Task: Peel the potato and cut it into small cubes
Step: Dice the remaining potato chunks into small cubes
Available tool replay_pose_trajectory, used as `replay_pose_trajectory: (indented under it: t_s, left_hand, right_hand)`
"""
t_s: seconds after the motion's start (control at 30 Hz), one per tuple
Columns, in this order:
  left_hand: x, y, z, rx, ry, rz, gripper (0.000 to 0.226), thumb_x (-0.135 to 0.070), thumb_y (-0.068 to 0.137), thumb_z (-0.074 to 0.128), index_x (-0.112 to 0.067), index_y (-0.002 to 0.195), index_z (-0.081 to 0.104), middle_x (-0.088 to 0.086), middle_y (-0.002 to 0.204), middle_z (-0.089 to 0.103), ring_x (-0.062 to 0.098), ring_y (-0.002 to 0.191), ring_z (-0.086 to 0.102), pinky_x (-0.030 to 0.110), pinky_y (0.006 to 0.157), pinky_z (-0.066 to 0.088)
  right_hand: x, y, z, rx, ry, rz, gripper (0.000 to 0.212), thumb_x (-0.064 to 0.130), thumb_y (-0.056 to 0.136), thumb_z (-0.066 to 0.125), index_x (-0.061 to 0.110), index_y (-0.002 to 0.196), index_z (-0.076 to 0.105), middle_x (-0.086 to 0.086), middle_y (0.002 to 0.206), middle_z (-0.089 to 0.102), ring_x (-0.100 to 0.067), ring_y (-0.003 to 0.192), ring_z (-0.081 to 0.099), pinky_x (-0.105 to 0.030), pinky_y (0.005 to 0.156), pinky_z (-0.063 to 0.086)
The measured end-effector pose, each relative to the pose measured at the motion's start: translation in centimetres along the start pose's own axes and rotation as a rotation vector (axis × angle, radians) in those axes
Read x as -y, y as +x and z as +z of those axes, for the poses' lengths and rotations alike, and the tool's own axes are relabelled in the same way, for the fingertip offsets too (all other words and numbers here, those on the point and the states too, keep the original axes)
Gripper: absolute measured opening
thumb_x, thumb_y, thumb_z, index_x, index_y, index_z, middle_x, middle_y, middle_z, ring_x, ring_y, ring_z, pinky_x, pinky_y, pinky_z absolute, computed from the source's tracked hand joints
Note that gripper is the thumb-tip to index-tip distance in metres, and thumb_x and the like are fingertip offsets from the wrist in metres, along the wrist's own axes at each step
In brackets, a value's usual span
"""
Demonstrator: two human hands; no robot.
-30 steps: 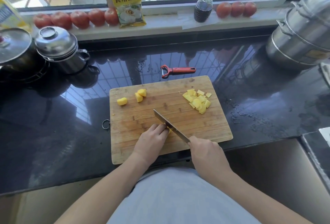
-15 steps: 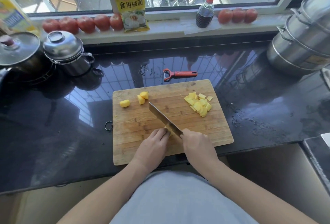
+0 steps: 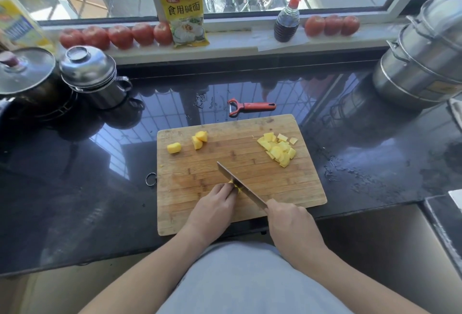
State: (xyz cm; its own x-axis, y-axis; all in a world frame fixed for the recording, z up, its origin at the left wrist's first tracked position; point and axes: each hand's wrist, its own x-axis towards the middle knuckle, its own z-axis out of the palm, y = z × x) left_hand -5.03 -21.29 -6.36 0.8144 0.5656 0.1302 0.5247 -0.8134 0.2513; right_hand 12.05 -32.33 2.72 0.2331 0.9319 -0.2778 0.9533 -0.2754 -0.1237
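Both hands grip: left hand (image 3: 212, 210) pinches potato piece (image 3: 233, 184); right hand (image 3: 290, 221) holds knife (image 3: 240, 184), tip up-left.

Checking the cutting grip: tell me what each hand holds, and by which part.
Right hand grips the knife by its handle, hidden in the fist. Left hand pins a small potato piece under its fingertips, against the blade.

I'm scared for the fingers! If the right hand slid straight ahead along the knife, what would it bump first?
Probably the left hand: the right hand aims the knife up-left, beside the fingertips holding a potato piece. Depth is unclear.
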Motion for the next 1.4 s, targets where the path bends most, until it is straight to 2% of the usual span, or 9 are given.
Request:
replay_pose_trajectory:
  t_s: [0.1,0.2,0.43,0.63,0.87,1.0,1.1,1.17,1.4]
  left_hand:
    - [0.0,0.0,0.0,-0.009,-0.012,-0.011,0.041,-0.002,0.081,0.07,-0.006,0.122,0.068,0.007,0.117,0.065,0.025,0.103,0.061,0.032,0.081,0.06]
    - [0.0,0.0,-0.1,-0.018,-0.019,0.001,0.044,-0.001,0.08,0.067,-0.005,0.125,0.067,0.007,0.116,0.065,0.025,0.101,0.062,0.031,0.082,0.06]
    - [-0.2,-0.4,-0.4,-0.043,-0.059,-0.014,0.055,0.002,0.074,0.069,-0.003,0.129,0.065,0.008,0.121,0.065,0.025,0.104,0.063,0.029,0.09,0.057]
    - [-0.1,-1.1,0.0,0.006,-0.015,0.016,0.052,-0.001,0.08,0.066,0.003,0.132,0.061,0.016,0.125,0.061,0.031,0.113,0.061,0.035,0.098,0.055]
    - [0.1,-0.8,-0.1,0.056,0.003,0.02,0.049,-0.005,0.088,0.057,0.001,0.137,0.057,0.015,0.132,0.059,0.031,0.118,0.057,0.037,0.1,0.054]
    - [-0.1,-0.5,-0.8,0.045,-0.012,0.022,0.047,-0.004,0.085,0.061,0.001,0.131,0.061,0.014,0.126,0.062,0.03,0.113,0.059,0.036,0.096,0.056]
    - [-0.2,-0.5,-0.9,0.024,-0.035,0.014,0.047,-0.003,0.083,0.064,0.001,0.129,0.063,0.012,0.122,0.063,0.029,0.11,0.06,0.034,0.093,0.057]
    - [-0.2,-0.6,-0.9,0.008,-0.048,0.009,0.047,-0.002,0.081,0.065,0.001,0.128,0.063,0.012,0.121,0.064,0.028,0.109,0.06,0.033,0.092,0.057]
    - [-0.4,-0.6,-1.4,0.022,0.027,0.027,0.049,-0.007,0.083,0.047,0.0,0.129,0.064,0.012,0.12,0.064,0.028,0.108,0.062,0.032,0.099,0.053]
  right_hand:
    - [0.4,0.1,-1.0,0.053,-0.01,0.026,0.016,0.013,0.104,0.041,0.022,0.09,0.038,-0.002,0.088,0.066,-0.029,0.074,0.057,-0.034,0.061,0.036]
    - [1.2,1.0,-1.3,0.07,0.007,0.02,0.015,0.012,0.104,0.04,0.02,0.091,0.039,-0.005,0.092,0.068,-0.03,0.084,0.065,-0.034,0.061,0.037]
    - [2.6,4.5,0.0,-0.015,0.14,0.006,0.019,0.021,0.106,0.038,0.024,0.087,0.042,-0.008,0.089,0.069,-0.036,0.083,0.067,-0.036,0.059,0.043]
    - [1.2,2.2,0.2,-0.133,0.154,-0.014,0.025,0.021,0.104,0.048,0.023,0.08,0.046,0.002,0.071,0.064,-0.028,0.064,0.066,-0.038,0.054,0.051]
    - [0.9,0.7,-0.1,-0.058,0.083,-0.03,0.022,0.019,0.104,0.045,0.023,0.082,0.044,0.001,0.078,0.067,-0.027,0.069,0.066,-0.031,0.053,0.036]
    - [0.6,0.5,-0.4,0.015,0.043,0.001,0.018,0.018,0.105,0.042,0.022,0.087,0.043,0.0,0.082,0.065,-0.028,0.075,0.064,-0.033,0.057,0.039]
    - [0.3,0.0,-0.5,0.055,0.019,0.028,0.016,0.015,0.103,0.044,0.022,0.089,0.042,0.003,0.076,0.054,-0.026,0.068,0.052,-0.034,0.058,0.038]
    - [0.5,0.0,-0.8,0.065,0.018,0.034,0.017,0.013,0.103,0.043,0.022,0.089,0.041,0.001,0.08,0.059,-0.025,0.068,0.048,-0.034,0.058,0.037]
    - [2.8,3.4,-0.5,0.016,0.079,-0.021,0.018,0.016,0.106,0.041,0.022,0.089,0.044,-0.006,0.089,0.069,-0.033,0.084,0.068,-0.034,0.058,0.037]
